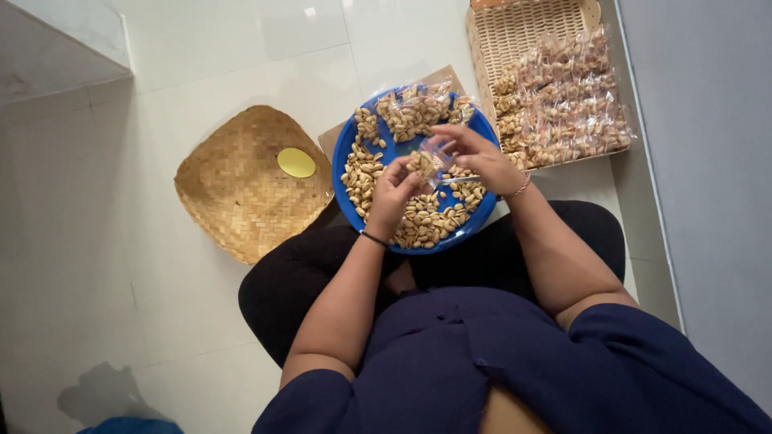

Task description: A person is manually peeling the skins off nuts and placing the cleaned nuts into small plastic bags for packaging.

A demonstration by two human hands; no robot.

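A round blue plate (344, 153) rests on my lap, holding several loose peanuts (430, 219) and a filled clear packet (412, 111) at its far side. Above the plate's middle, my left hand (394, 197) and my right hand (474, 157) both grip a small clear plastic bag (430, 158) partly filled with peanuts. The left hand pinches the bag from below, while the right holds its top edge. I wear a dark bracelet on the left wrist and a thin one on the right.
A woven square tray (233, 189) with a yellow disc (296, 162) lies on the white tiled floor to the left. A wicker basket (515, 32) with several filled peanut packets (563, 100) stands at the far right, beside a grey wall (708, 161).
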